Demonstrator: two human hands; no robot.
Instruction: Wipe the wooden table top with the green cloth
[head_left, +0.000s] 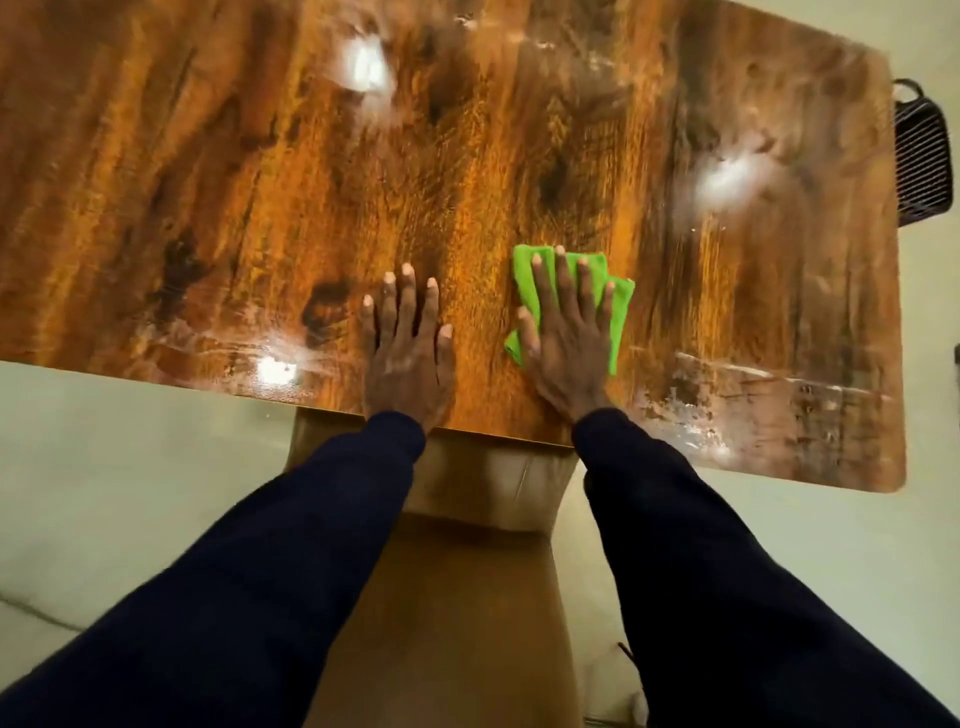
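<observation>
The glossy wooden table top (467, 156) fills the upper part of the view, with pale smears near its front edge and far right. A folded green cloth (618, 306) lies flat on it near the front edge. My right hand (566, 338) presses on the cloth with straight, spread fingers and covers most of it. My left hand (405, 353) rests flat on the bare wood just left of the cloth, fingers straight. Both arms wear dark sleeves.
A brown chair (467, 571) stands under the table's front edge between my arms. A dark slatted chair (924, 156) sits beyond the right end of the table. Pale floor (104, 467) lies around the table.
</observation>
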